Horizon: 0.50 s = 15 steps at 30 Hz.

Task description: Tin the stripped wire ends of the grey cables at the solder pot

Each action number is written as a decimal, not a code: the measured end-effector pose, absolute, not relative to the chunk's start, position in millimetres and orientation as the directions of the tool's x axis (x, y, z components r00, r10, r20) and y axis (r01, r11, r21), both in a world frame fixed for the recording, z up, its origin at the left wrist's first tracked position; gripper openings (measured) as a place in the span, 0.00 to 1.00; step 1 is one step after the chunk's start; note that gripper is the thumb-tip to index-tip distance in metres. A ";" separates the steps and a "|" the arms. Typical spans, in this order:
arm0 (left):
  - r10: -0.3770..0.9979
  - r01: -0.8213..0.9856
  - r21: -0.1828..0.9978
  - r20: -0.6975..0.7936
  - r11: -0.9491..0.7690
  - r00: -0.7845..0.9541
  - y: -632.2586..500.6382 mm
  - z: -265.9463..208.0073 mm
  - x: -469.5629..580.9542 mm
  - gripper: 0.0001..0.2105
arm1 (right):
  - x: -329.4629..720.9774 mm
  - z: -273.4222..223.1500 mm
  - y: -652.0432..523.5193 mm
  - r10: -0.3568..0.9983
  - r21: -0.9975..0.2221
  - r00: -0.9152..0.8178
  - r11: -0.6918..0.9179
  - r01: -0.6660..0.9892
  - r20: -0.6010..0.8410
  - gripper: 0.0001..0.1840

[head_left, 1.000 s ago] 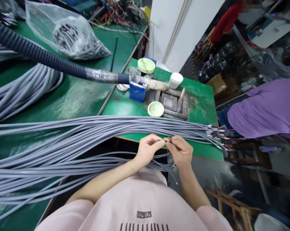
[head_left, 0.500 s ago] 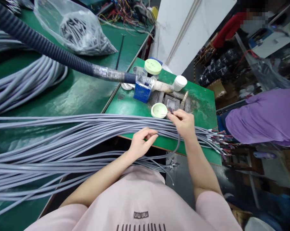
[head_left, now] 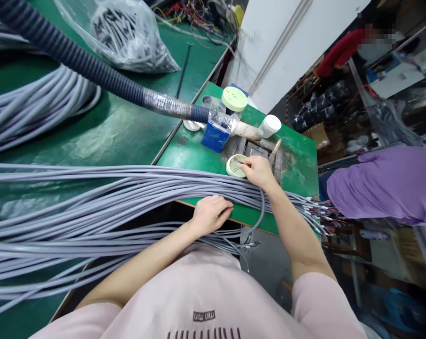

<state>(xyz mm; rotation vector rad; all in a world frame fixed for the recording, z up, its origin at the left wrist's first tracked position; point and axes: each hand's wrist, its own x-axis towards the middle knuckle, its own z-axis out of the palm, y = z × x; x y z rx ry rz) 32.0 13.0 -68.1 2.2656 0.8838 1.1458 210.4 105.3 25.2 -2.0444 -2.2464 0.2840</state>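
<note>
Right hand [head_left: 258, 170] pinching a grey cable's wire ends [head_left: 237, 160] at the pale-green dish [head_left: 231, 172].
The wires point left from my right fingers over the dish; the grey cable [head_left: 263, 207] curves back near, then left. My left hand [head_left: 212, 215], farther from the dish, lies by the cable bundle's [head_left: 184, 181] near side, fingers curled; whether it grips anything I cannot tell.

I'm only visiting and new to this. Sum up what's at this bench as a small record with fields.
Right hand: fingers closed on a grey cable
Wire ends: at the pale green dish; dipping or hovering, unclear
Left hand: curled at the near table edge, contents hidden
Cable bundle: lying across the green table
Farther back: dark ribbed hose, blue box, white tub
Nearby: person in purple, to the right
</note>
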 end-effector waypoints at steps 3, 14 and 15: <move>0.709 0.349 0.625 0.541 -0.699 0.452 12.8 -67.6 31.3 0.07 | 208.0 24.3 106.1 0.992 -0.111 -0.089 0.078 0.991 -0.092 0.15; 0.732 0.318 0.674 0.511 -0.666 0.451 13.6 -63.3 29.3 0.07 | 247.6 43.3 106.4 0.994 -0.359 0.013 0.026 0.933 0.104 0.19; 0.734 0.317 0.677 0.511 -0.664 0.448 13.5 -63.0 29.4 0.07 | 256.3 44.5 108.1 0.991 -0.376 0.062 -0.012 0.926 0.121 0.19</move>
